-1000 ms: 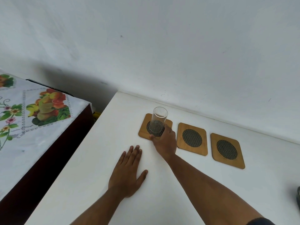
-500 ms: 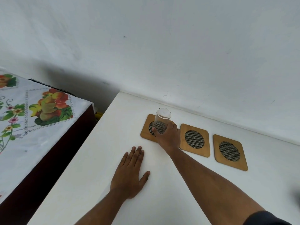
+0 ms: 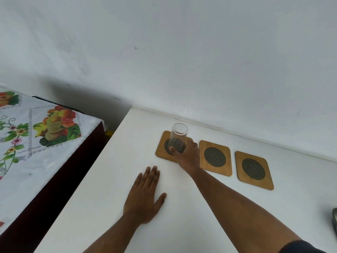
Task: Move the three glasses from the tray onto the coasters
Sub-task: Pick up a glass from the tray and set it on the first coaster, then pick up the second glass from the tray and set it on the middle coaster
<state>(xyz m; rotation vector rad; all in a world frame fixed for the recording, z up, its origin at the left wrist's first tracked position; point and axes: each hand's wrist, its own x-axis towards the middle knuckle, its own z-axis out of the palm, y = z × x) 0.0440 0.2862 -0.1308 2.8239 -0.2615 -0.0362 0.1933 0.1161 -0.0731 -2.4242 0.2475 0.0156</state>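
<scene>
A clear glass (image 3: 178,136) stands upright on the left coaster (image 3: 161,149), a wooden square with a dark mesh disc. My right hand (image 3: 187,156) is wrapped around the lower part of the glass. Two more wooden coasters lie to the right with nothing on them: the middle coaster (image 3: 215,157) and the right coaster (image 3: 253,169). My left hand (image 3: 145,196) rests flat on the white table with fingers spread, holding nothing. A dark sliver at the right edge (image 3: 334,223) may be the tray; no other glasses show.
The white table (image 3: 109,198) meets a white wall behind the coasters. Its left edge drops to a gap beside a lower dark cabinet covered by a fruit-print cloth (image 3: 36,143).
The glass, held by my right hand, has settled upright onto the left coaster's mesh disc. The left hand has stayed flat on the table.
</scene>
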